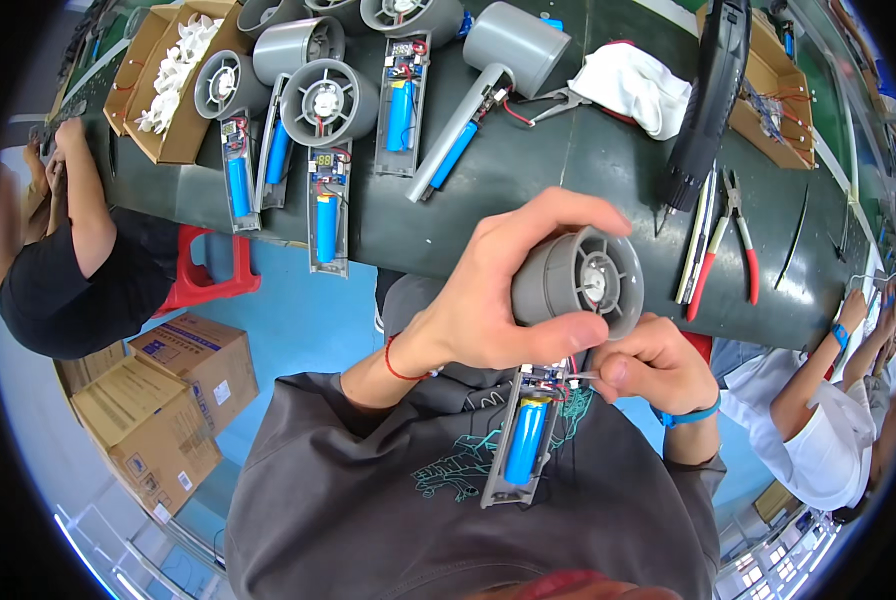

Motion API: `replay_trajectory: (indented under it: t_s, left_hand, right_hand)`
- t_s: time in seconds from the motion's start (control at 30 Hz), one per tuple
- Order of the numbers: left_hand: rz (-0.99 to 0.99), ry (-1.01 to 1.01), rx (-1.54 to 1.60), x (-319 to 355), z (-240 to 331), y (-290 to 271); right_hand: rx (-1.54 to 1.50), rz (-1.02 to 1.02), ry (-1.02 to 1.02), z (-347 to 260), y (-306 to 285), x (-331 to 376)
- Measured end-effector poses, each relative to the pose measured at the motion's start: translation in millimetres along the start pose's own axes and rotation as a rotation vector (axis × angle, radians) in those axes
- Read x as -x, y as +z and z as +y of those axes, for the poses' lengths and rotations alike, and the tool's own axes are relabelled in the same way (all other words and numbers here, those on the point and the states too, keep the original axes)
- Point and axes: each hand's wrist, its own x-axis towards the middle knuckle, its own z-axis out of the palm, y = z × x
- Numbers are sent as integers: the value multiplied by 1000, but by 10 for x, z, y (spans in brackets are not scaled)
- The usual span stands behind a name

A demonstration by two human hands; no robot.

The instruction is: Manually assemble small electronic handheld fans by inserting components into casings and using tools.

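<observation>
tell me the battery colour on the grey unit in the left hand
The battery is mostly bright blue, best seen in the head view.

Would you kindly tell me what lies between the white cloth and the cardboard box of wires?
In the head view, a black power screwdriver shows between them, slanting toward the lower left.

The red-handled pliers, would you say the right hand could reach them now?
Probably yes: the pliers lie nearby, uncovered, though the right hand is busy beside the circuit board.
</observation>
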Motion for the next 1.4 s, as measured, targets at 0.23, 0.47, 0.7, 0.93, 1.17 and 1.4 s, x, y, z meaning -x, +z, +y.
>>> replay_trajectory:
  t_s: [0.23, 0.47, 0.7, 0.93, 1.17, 1.4]
  left_hand:
    - [58, 47, 79, 46, -46, 52]
    - [106, -19, 17, 8, 1, 87]
    - [149, -14, -3, -23, -18, 111]
    - [163, 8, -71, -36, -61, 91]
    - [97, -49, -156, -153, 50, -179]
    - [73, 60, -378, -219, 34, -184]
  right_hand:
    - [32, -132, -76, 17, -11, -64]
    - [66, -162, -117, 82, -22, -74]
    - [-27, -148, -198, 151, -37, -100]
    - [79, -110, -209, 107, -105, -51]
    - [275, 476, -251, 140, -90, 255]
    - [307, 468, 110, -290, 244, -137]
